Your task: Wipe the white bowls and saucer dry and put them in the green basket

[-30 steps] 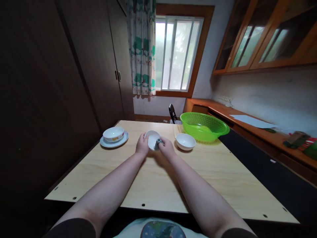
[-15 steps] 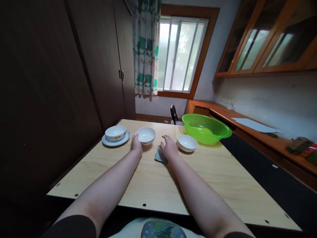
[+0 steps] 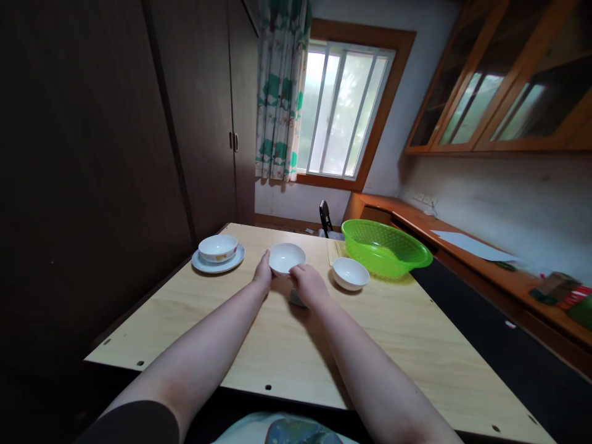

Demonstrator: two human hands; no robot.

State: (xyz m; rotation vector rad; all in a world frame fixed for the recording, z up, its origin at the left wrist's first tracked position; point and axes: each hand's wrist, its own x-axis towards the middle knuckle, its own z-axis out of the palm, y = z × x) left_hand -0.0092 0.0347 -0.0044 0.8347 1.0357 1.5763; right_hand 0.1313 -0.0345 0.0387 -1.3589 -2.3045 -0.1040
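At the pale wooden table before a window, left hand and right hand clamp fingers on the middle bowl.

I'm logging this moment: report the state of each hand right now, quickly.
Left hand: holding the middle white bowl by its left side.
Right hand: curled at that bowl's near-right rim; whether it holds on cannot be told.

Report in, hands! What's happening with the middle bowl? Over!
Left hand holds middle bowl. Right hand at its near rim. Grey cloth close by, partly hidden by right hand.
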